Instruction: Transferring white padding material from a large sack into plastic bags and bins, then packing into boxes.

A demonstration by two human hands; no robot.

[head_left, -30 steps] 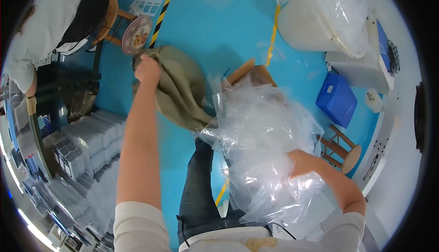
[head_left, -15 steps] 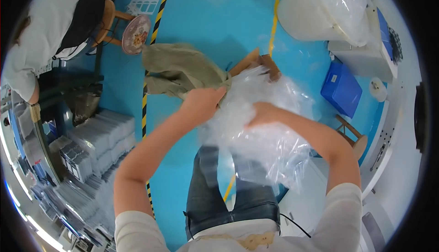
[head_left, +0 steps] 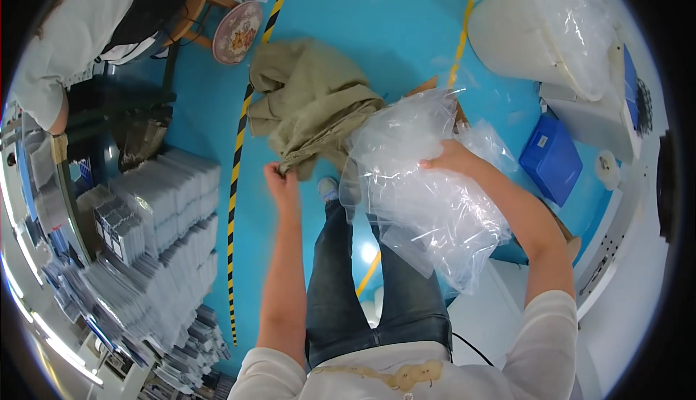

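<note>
My left hand (head_left: 282, 182) pinches the near edge of a crumpled olive-green cloth (head_left: 319, 92), which spreads away from it over the blue floor. Whether the cloth is a garment I cannot tell. To its right lies a heap of clear plastic bags (head_left: 428, 182), wrinkled and shiny, reaching toward my legs. My right hand (head_left: 453, 157) rests on the top of this heap with the thumb pointing left; whether its fingers grip the plastic is hidden. Behind the heap, flaps of a brown cardboard box (head_left: 424, 87) show, the rest covered by the plastic.
On the left, a person in a white top (head_left: 94, 30) works at a bench beside a wooden stool (head_left: 196, 8). Stacks of plastic-wrapped packs (head_left: 159, 219) stand below. To the right are a blue bin (head_left: 552, 161) and a large white tub (head_left: 522, 30) with plastic over it.
My left hand has moved left and nearer to me, pulling the cloth's edge away from the plastic heap. My right hand has shifted slightly right and farther off, staying at the plastic.
</note>
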